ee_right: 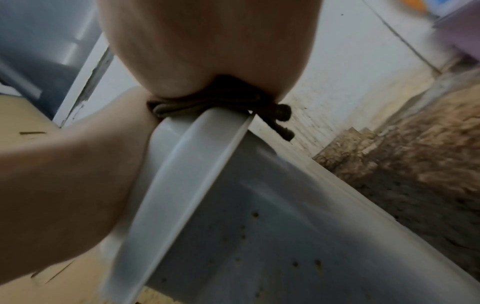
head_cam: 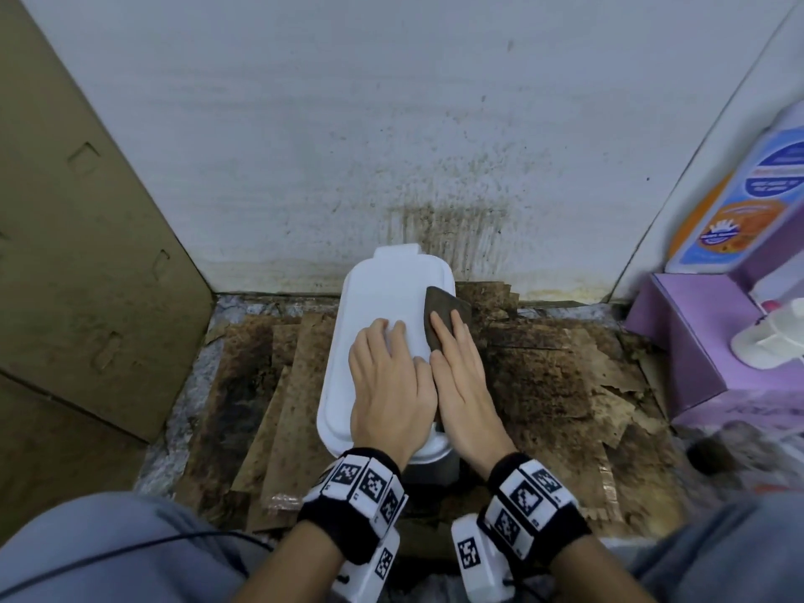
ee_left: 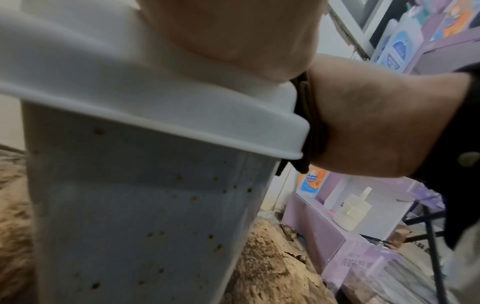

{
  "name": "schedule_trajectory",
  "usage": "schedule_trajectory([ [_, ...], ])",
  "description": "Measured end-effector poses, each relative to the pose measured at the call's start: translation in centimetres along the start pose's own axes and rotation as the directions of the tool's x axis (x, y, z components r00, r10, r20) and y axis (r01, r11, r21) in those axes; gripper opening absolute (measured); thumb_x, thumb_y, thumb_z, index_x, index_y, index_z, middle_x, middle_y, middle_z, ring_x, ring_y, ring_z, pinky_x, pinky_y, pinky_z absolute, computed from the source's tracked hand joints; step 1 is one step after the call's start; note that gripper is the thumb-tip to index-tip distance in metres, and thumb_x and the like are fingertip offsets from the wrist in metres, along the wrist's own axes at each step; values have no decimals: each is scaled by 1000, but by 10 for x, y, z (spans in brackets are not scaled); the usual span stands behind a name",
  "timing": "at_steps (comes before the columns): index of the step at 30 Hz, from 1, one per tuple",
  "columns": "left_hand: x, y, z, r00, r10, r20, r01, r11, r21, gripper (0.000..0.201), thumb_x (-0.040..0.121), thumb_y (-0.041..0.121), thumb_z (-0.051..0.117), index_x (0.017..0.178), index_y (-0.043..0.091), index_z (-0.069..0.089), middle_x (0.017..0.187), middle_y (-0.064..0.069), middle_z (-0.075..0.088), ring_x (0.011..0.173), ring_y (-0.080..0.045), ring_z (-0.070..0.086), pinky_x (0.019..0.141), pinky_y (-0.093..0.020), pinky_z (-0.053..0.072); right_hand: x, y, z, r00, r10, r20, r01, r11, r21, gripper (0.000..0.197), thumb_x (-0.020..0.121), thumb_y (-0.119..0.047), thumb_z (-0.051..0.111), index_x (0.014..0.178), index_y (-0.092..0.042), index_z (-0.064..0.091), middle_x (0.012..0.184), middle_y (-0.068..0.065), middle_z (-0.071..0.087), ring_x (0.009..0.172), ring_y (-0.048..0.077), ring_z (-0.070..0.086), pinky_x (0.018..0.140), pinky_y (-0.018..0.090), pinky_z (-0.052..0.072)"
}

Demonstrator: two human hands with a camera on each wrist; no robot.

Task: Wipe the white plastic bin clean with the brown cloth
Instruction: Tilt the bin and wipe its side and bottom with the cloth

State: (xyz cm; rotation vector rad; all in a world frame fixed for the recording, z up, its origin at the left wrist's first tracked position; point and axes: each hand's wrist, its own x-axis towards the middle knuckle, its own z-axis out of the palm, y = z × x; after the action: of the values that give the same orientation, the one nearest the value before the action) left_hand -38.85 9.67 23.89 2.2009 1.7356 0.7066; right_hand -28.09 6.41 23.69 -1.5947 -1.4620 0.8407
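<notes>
The white plastic bin stands on the floor against the wall with its lid down; its side carries small brown specks. My left hand lies flat on the lid with straight fingers. My right hand presses the brown cloth flat against the lid's right edge. In the wrist views the folded cloth sits squeezed between my right palm and the lid rim. The cloth's near part is hidden under my hand.
Stained brown cardboard sheets cover the floor around the bin. A large cardboard panel leans at the left. At the right stand a purple box, a white spray bottle and a detergent bottle. The wall behind is spattered.
</notes>
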Motion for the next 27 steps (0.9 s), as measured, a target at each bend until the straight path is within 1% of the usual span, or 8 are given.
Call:
schedule_trajectory([
  [3, -5, 17, 6, 1000, 28, 1, -28, 996, -90, 53, 96, 28, 36, 145, 8, 41, 151, -14, 37, 137, -29, 32, 117, -44, 27, -10, 8, -11, 999, 29, -32, -27, 999, 45, 48, 111, -33, 27, 157, -40, 19, 165, -25, -3, 149, -12, -7, 119, 13, -1],
  [5, -5, 26, 5, 1000, 2, 13, 3, 929, -370, 52, 100, 23, 37, 151, 14, 33, 156, -5, 31, 143, -18, 22, 121, -36, 22, -13, 16, -20, 997, 50, -52, -48, 998, 39, 48, 111, -33, 27, 158, -41, 17, 166, -22, -3, 150, -9, -7, 123, 21, 0],
  [8, -2, 29, -3, 980, -172, 99, 184, 600, -778, 52, 103, 8, 45, 150, 25, 34, 152, 7, 37, 144, -10, 26, 120, -32, 25, -10, 23, -34, 995, 87, -48, -87, 996, 3, 51, 110, -37, 27, 159, -40, 12, 167, -20, -8, 151, -6, -13, 123, 24, -5],
  [10, 2, 19, -10, 962, -267, 56, 188, 499, -846, 50, 99, 8, 47, 145, 27, 42, 149, 5, 43, 141, -14, 37, 119, -37, 32, -4, 23, -40, 995, 96, -13, -97, 995, -20, 53, 110, -39, 27, 160, -38, 9, 166, -20, -14, 150, -4, -19, 118, 21, -8],
  [14, 3, -13, -19, 980, -136, -144, 46, 863, -503, 43, 97, 8, 42, 137, 21, 51, 143, 0, 48, 137, -15, 34, 114, -37, 31, 15, 21, -49, 997, 73, 40, -70, 996, -56, 56, 109, -43, 27, 160, -36, 4, 164, -17, -23, 148, 2, -29, 118, 28, -9],
  [16, -4, -26, -14, 982, -154, -110, 119, 954, -273, 40, 103, 15, 39, 142, 13, 50, 151, -5, 45, 141, -22, 32, 118, -43, 27, 29, 21, -52, 996, 63, 62, -56, 992, -109, 57, 110, -41, 26, 161, -32, 2, 165, -12, -25, 147, 6, -31, 121, 33, -9],
  [21, -18, -33, -1, 890, -326, 318, 442, 783, -437, 62, 108, 50, 21, 163, 26, 7, 171, 9, 1, 157, -10, 2, 126, -35, 4, 58, 23, -57, 992, -7, 125, 56, 917, -394, 57, 110, -37, 22, 162, -23, 2, 167, -4, -22, 146, 10, -30, 123, 42, -7],
  [27, -19, -28, -4, 922, -233, 309, 374, 742, -556, 61, 107, 53, 17, 163, 31, 9, 169, 17, 10, 155, -2, 9, 124, -25, 4, 42, 19, -54, 982, -50, 180, 145, 813, -564, 56, 110, -37, 20, 162, -19, 5, 169, -5, -8, 154, 14, -18, 125, 42, -11],
])
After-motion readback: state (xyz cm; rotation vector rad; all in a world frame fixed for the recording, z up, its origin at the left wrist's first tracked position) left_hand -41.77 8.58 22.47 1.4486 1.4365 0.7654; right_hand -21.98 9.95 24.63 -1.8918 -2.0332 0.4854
